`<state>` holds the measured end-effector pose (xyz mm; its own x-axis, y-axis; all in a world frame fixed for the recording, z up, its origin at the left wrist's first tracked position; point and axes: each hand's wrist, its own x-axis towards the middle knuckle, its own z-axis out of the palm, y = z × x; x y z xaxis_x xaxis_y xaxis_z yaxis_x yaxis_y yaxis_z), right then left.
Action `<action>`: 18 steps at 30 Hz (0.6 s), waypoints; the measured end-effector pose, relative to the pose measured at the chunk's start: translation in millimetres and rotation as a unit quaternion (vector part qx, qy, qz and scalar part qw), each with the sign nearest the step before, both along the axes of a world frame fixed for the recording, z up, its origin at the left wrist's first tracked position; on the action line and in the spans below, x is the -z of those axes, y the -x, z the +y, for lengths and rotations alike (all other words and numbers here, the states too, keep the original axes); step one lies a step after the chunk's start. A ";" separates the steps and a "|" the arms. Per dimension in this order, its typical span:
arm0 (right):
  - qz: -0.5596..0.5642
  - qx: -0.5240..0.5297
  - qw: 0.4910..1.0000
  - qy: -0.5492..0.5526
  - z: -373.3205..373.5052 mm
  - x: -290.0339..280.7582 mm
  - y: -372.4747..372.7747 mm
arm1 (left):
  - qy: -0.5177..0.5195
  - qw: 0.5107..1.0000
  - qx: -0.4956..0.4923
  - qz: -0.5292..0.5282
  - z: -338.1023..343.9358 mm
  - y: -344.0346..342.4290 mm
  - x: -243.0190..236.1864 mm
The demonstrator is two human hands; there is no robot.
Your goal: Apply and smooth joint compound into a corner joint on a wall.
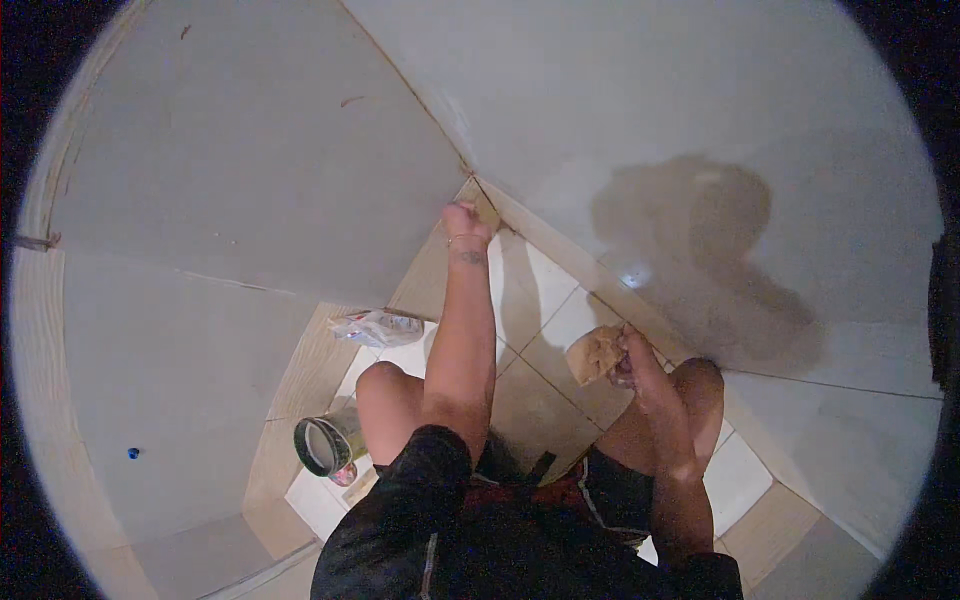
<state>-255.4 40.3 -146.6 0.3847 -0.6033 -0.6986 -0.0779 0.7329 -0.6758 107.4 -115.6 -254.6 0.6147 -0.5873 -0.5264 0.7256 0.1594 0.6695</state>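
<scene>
My left hand (pixel 466 220) reaches far forward to the wall corner. Its fingers are curled closed against the wood-patterned skirting tile (pixel 424 268); whatever they hold, if anything, is hidden. My right hand (pixel 626 362), over my right thigh, grips a tan, rounded, cup-like piece (pixel 594 355) with a rough, lumpy surface. I cannot tell whether that roughness is the piece itself or a paste in it. Below both hands lies the white tiled floor (pixel 530 275).
Left of my knee stands a dark-rimmed bucket (pixel 316 446) with a wire handle. A crumpled clear plastic bag (pixel 378 328) rests by the left skirting. Grey walls (pixel 250 150) meet ahead, and a small blue plug (pixel 133 453) sits in the left wall.
</scene>
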 end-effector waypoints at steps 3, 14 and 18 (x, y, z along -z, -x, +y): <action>-0.006 0.050 0.998 0.029 4.0 27.8 22.8 | 0.068 0.995 -0.013 0.069 -36.9 64.2 -10.8; -0.022 0.090 0.994 0.050 0.5 14.4 20.5 | 0.106 0.992 0.023 0.058 0.0 44.2 1.6; -0.040 0.072 0.992 0.093 1.9 42.4 24.6 | 0.156 0.983 0.073 0.068 -11.5 57.2 -18.6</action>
<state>-280.0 42.2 -189.0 0.3359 -0.7710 -0.5411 0.0783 0.5953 -0.7997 50.1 -127.1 -236.0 0.4488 -0.8093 -0.3788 0.8354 0.2295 0.4994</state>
